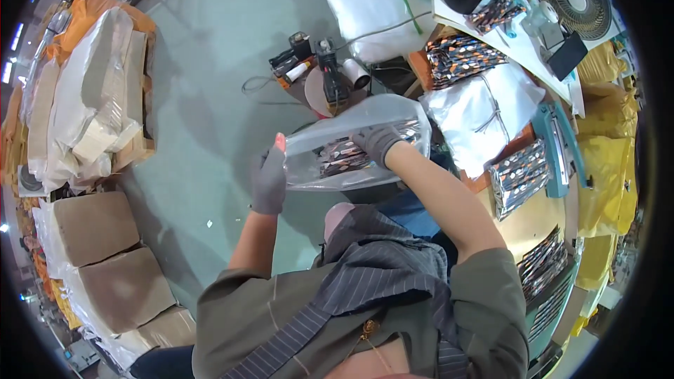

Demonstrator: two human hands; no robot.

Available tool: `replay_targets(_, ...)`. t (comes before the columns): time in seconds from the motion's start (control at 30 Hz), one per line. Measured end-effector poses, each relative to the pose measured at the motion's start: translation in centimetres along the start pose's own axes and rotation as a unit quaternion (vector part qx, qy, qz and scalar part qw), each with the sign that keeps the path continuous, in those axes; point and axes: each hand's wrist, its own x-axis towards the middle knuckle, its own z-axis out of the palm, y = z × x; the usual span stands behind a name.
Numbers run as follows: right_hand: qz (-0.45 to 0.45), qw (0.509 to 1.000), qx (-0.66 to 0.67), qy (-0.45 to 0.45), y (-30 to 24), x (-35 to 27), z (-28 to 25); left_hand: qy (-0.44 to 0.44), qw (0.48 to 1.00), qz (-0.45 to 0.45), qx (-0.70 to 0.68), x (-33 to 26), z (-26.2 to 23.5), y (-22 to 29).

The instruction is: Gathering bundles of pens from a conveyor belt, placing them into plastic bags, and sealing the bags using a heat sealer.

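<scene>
Left fingers (280,142) grip the clear bag's (324,130) edge, open floor (203,126) leftward.

Free room, left of the left hand (269,177): a wide lane of open floor (200,133), bounded further left by a wrapped stack (91,98) and, toward the wearer, brown cartons (96,228).

Obstacle, between the hands: clear plastic bag (351,123), its film also beyond and to the right of the right hand (377,144); whether that hand is inside cannot be told.

Obstacles, beyond the bag from both hands: round stand (314,96) bearing black tools (330,74); passage remains on its left, over floor.

Obstacles, right of the right hand: plastic sheets (463,116), patterned packet (518,175), then teal device (554,147).

Obstacle, wearer's side: striped apron (393,267), near the bag.
</scene>
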Motion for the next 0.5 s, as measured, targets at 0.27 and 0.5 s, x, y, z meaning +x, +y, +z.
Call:
replay_targets(0.27, 0.080, 0.992, -0.032, -0.089, 2.8, -5.6, -13.8, 0.045, 0.994, 0.100, -0.023, 0.5, 1.6, 5.5)
replay_targets(0.5, 0.156, 0.973, -0.096, 0.141, 7.9, -9.5, -12.9, 0.069, 0.992, 0.050, 0.097, 8.2, -0.8, -0.9)
